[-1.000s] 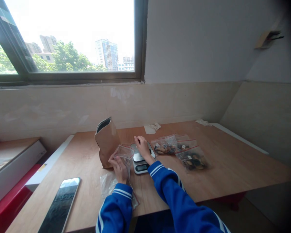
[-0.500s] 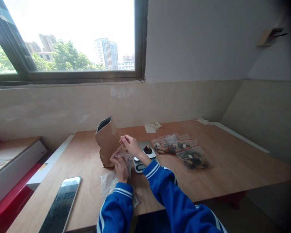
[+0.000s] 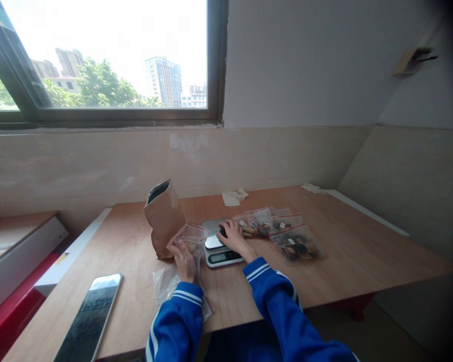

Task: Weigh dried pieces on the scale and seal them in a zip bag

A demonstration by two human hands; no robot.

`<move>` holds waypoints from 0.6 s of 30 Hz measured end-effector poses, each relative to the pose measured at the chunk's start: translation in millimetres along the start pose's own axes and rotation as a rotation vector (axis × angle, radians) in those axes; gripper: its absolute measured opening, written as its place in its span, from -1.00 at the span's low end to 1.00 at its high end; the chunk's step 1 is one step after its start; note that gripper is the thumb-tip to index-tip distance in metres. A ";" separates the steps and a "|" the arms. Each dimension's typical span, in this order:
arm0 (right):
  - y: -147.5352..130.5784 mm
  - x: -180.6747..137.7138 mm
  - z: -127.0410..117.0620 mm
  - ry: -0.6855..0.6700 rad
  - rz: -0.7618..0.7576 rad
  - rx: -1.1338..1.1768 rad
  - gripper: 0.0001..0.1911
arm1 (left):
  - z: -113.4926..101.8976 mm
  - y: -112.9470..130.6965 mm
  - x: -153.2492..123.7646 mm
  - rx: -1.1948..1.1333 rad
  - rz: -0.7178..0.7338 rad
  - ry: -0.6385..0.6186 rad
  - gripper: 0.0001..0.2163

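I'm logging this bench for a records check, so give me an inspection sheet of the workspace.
Surface: wooden table.
Job's things: scale, a dark piece on it partly hidden; paper bag, upright, open; filled zip bags right of the scale.
Clutter: phone, near left; crumpled tissue at the back.
Hands: left hand holds a clear bag; right hand over the scale, grip unclear.
Cables: nothing seen.
Surroundings: window ahead, wall behind the table.

Indoors: plain workspace, exact kind unclear
Window (image 3: pixel 123 55): trees (image 3: pixel 101 83), buildings (image 3: pixel 164 83) outside
Wall (image 3: pixel 287 156): plain, two-toned
Bench (image 3: pixel 287 281): digital scale (image 3: pixel 219 258), zip bags (image 3: pixel 296 247)
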State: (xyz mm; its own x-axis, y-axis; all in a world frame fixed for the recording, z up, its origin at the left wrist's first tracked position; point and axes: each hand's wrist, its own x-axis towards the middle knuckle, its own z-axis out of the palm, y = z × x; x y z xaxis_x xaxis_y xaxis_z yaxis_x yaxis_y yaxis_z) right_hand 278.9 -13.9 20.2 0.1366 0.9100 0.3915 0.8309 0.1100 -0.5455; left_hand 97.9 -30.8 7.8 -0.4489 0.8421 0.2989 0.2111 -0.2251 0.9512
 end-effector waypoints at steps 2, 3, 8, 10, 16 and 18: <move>8.6 -5.4 6.4 -0.021 -0.005 -0.082 -0.69 | -0.5 1.6 -0.4 -0.009 0.003 -0.001 -0.60; 11.3 -6.7 8.8 -0.012 -0.011 -0.095 -0.72 | -0.7 2.2 -0.5 -0.013 0.006 -0.003 -0.60; 21.4 -7.9 9.7 0.066 -0.055 -0.011 -0.82 | -1.2 3.5 -0.3 -0.017 0.009 -0.029 -0.59; 24.2 -8.2 6.1 0.081 -0.075 0.039 -0.83 | -1.0 3.2 0.0 -0.023 0.014 -0.036 -0.60; -9.9 -0.2 -15.3 0.160 -0.084 0.344 -0.77 | 0.1 -1.9 -0.3 -0.017 0.029 -0.062 -0.59; -37.4 6.0 -23.9 0.151 -0.128 0.435 -0.75 | 0.4 -3.7 -1.0 -0.011 0.036 -0.064 -0.60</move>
State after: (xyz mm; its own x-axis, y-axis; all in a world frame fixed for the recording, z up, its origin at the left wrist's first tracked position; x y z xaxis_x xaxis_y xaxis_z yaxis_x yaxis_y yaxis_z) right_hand 261.6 -22.1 60.6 0.1520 0.8134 0.5615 0.5476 0.4037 -0.7329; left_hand 97.9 -30.5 3.9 -0.3847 0.8630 0.3274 0.2167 -0.2604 0.9409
